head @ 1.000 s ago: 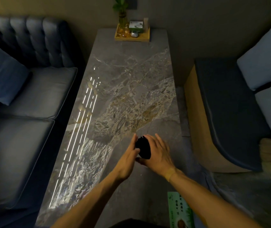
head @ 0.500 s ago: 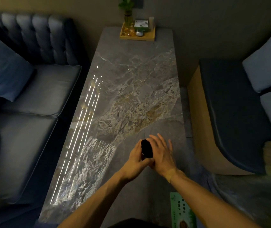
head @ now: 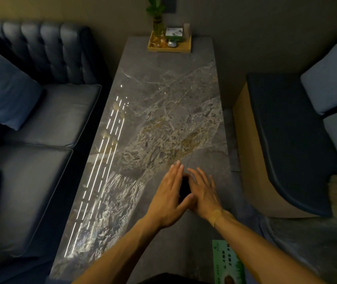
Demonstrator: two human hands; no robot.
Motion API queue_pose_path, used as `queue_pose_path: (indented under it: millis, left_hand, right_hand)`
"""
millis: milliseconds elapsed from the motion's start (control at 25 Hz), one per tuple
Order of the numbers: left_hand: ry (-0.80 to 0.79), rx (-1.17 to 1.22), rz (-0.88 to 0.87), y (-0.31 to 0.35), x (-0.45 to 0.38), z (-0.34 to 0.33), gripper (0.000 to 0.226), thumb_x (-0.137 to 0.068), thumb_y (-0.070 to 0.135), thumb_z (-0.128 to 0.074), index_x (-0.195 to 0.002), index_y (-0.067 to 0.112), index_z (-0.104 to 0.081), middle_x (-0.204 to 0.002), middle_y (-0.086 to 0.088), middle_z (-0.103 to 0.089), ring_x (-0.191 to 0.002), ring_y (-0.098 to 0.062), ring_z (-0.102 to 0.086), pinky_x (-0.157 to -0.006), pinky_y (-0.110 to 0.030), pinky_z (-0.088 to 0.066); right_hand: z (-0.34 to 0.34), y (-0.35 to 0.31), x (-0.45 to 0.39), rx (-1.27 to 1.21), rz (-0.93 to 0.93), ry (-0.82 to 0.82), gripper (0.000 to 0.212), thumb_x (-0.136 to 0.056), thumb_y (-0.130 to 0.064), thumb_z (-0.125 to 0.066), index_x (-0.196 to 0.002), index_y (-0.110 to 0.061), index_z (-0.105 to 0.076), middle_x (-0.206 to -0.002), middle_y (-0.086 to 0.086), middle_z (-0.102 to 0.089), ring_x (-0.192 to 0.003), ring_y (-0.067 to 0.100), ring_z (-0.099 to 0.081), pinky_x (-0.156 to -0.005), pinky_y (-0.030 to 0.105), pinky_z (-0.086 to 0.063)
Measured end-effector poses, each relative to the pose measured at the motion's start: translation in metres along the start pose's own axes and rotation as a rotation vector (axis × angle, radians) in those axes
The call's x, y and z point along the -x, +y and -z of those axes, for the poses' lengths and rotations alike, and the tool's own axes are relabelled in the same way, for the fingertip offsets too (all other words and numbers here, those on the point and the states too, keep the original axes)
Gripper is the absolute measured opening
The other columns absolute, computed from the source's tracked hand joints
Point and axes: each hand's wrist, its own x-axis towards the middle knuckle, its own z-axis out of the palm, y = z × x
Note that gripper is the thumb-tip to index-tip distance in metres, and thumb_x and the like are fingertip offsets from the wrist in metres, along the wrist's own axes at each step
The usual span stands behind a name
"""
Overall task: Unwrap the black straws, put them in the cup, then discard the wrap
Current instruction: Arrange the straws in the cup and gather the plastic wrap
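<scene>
Straws (head: 184,188), a dark bundle, stand pressed between both palms just above the near end of the surface (head: 163,95), long axis pointing away from the body. Left hand (head: 168,196) lies flat against the left side, fingers straight; right hand (head: 203,193) mirrors it. Neither grip curls round; both press equally close. No cup shows.

a: sleeves on either arm?
b: none, both forearms are bare to the frame's lower edge.
a: anything worn?
b: a tan strip, like a plaster, across the right wrist (head: 216,215). no rings or watch show.
</scene>
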Motion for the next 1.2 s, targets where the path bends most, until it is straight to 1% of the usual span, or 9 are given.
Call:
queue_pose_path:
  millis: [200, 320, 400, 520, 640, 800, 880, 1040, 1200]
  left_hand:
    - [-0.013, -0.15, 0.003, -0.002, -0.005, -0.003, 0.077, -0.093, 0.067, -0.029, -0.153, 0.031, 0.004, -0.16, 0.013, 0.009, -0.149, -0.003, 0.008, -0.124, -0.035, -0.009]
    - [0.08, 0.024, 0.023, -0.005, 0.002, 0.005, 0.073, -0.092, 0.065, -0.035, -0.151, 0.042, 0.001, -0.163, 0.015, -0.001, -0.149, 0.0, 0.0, -0.12, -0.025, -0.009]
    - [0.188, 0.187, 0.136, -0.01, 0.014, 0.009, 0.069, -0.092, 0.062, -0.039, -0.15, 0.043, -0.008, -0.159, 0.022, -0.011, -0.146, 0.003, -0.012, -0.115, -0.019, -0.014]
    - [0.256, 0.294, 0.328, -0.025, 0.037, 0.009, 0.06, -0.093, 0.055, -0.044, -0.146, 0.032, -0.03, -0.15, 0.013, -0.036, -0.134, -0.005, -0.036, -0.109, -0.03, -0.032]
    - [0.199, 0.266, 0.41, -0.04, 0.061, 0.002, 0.045, -0.094, 0.048, -0.047, -0.135, 0.029, -0.046, -0.137, 0.002, -0.055, -0.121, -0.011, -0.052, -0.098, -0.032, -0.043]
    - [0.066, 0.198, 0.443, -0.05, 0.09, -0.011, 0.039, -0.095, 0.044, -0.05, -0.131, 0.03, -0.052, -0.131, 0.004, -0.059, -0.11, -0.005, -0.055, -0.091, -0.024, -0.045]
    - [-0.021, 0.157, 0.455, -0.053, 0.102, -0.014, 0.037, -0.094, 0.043, -0.051, -0.129, 0.029, -0.055, -0.128, 0.005, -0.059, -0.109, -0.005, -0.056, -0.089, -0.021, -0.045]
    - [-0.166, 0.11, 0.501, -0.059, 0.126, -0.01, 0.036, -0.094, 0.042, -0.053, -0.126, 0.028, -0.057, -0.127, 0.004, -0.06, -0.108, -0.008, -0.057, -0.09, -0.022, -0.045]
    - [-0.217, 0.004, 0.541, -0.074, 0.15, 0.008, 0.033, -0.093, 0.042, -0.054, -0.122, 0.027, -0.06, -0.123, 0.003, -0.063, -0.104, -0.008, -0.058, -0.089, -0.024, -0.046]
  right_hand:
    - [-0.003, 0.001, -0.001, 0.015, -0.003, 0.006, 0.079, -0.085, -0.051, -0.052, -0.151, -0.029, -0.017, -0.162, -0.002, -0.015, -0.151, 0.023, -0.003, -0.121, 0.051, -0.014]
    - [0.0, 0.002, -0.001, -0.037, 0.008, 0.035, 0.084, -0.076, -0.063, -0.056, -0.147, -0.034, -0.023, -0.161, -0.002, -0.019, -0.151, 0.023, -0.005, -0.119, 0.053, -0.018]
    - [0.004, 0.007, 0.002, -0.061, 0.011, 0.024, 0.098, -0.068, -0.074, -0.061, -0.149, -0.037, -0.021, -0.161, -0.005, -0.017, -0.151, 0.022, -0.004, -0.118, 0.054, -0.019]
    - [0.012, 0.018, 0.014, -0.104, 0.046, 0.025, 0.107, -0.062, -0.08, -0.061, -0.151, -0.039, -0.016, -0.162, -0.006, -0.015, -0.151, 0.022, -0.003, -0.12, 0.05, -0.017]
    - [0.014, 0.035, 0.04, -0.2, 0.088, 0.165, 0.091, -0.073, -0.069, -0.064, -0.148, -0.028, -0.032, -0.156, 0.001, -0.032, -0.146, 0.023, -0.023, -0.117, 0.046, -0.029]
    - [-0.004, 0.069, 0.087, -0.181, 0.077, 0.452, 0.047, -0.083, -0.045, -0.07, -0.12, -0.016, -0.063, -0.124, 0.005, -0.062, -0.115, 0.025, -0.058, -0.091, 0.039, -0.052]
    - [-0.016, 0.085, 0.105, -0.089, 0.035, 0.367, 0.032, -0.086, -0.041, -0.068, -0.108, -0.017, -0.068, -0.114, 0.003, -0.066, -0.106, 0.027, -0.061, -0.086, 0.04, -0.051]
    - [-0.023, 0.092, 0.118, 0.125, -0.009, -0.109, 0.038, -0.092, -0.05, -0.051, -0.117, -0.023, -0.063, -0.121, 0.0, -0.065, -0.112, 0.021, -0.058, -0.094, 0.035, -0.046]
    - [-0.025, 0.073, 0.117, 0.163, 0.056, -0.208, 0.039, -0.094, -0.048, -0.047, -0.122, -0.024, -0.059, -0.124, 0.002, -0.063, -0.112, 0.021, -0.06, -0.092, 0.034, -0.048]
